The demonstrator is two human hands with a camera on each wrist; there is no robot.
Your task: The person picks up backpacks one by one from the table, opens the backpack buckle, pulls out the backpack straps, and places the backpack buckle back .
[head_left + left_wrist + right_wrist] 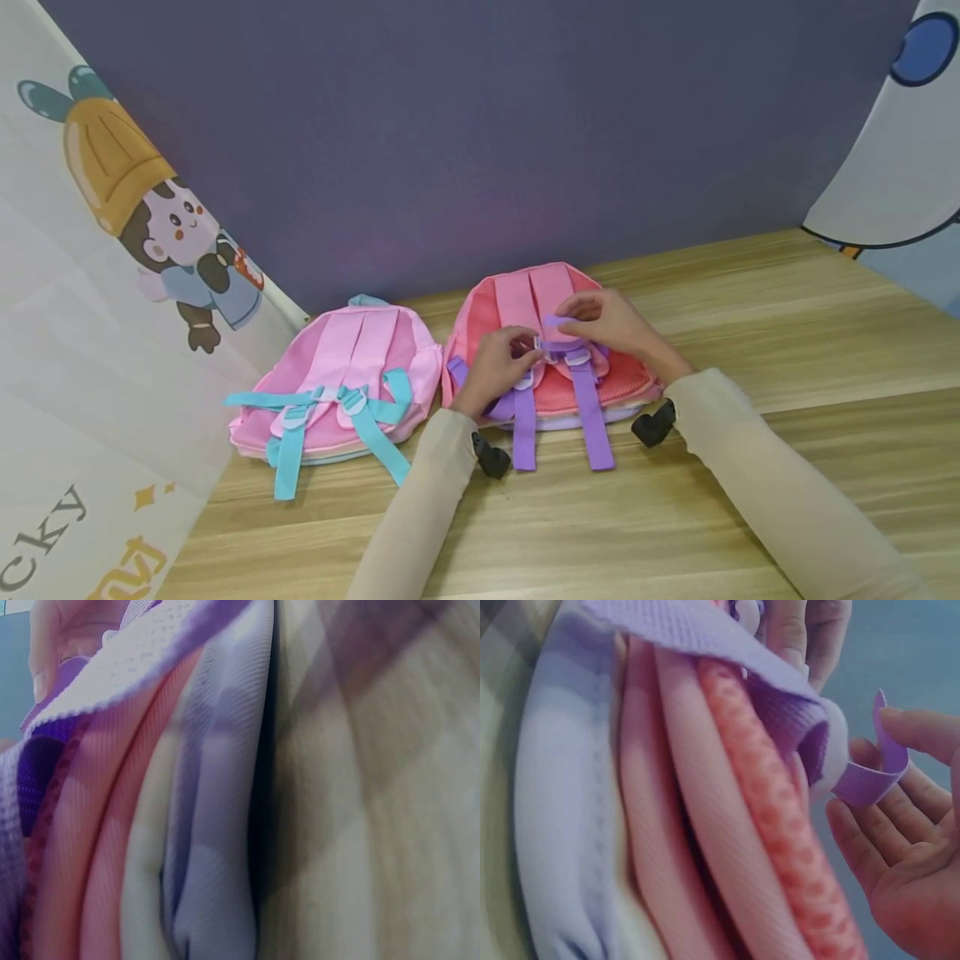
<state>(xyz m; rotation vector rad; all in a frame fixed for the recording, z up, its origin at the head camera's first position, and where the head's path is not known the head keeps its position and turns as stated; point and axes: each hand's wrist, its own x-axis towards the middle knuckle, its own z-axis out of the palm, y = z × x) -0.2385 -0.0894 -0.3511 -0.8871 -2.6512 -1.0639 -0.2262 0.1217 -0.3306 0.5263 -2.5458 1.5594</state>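
A coral-pink backpack (480,312) lies back side up, with purple webbing straps (592,417) hanging toward the front. My left hand (495,367) pinches a small white buckle (548,356) at the middle of the bag between thumb and fingers. Just right of it, my right hand (611,321) holds the loose end of a purple strap, thumb against fingers. In the right wrist view that strap end (866,785) bends up under the right thumb, and the palm (919,892) faces up. The left wrist view mostly shows the bag's lilac edge (221,795); the buckle is hidden there.
To the left lies a lighter pink backpack (333,342) with turquoise straps (378,442), touching or nearly touching the coral one. Both rest on a wood-grain table (600,533). A dark blue-grey panel (510,142) rises behind, and a printed white curtain (75,333) stands at left.
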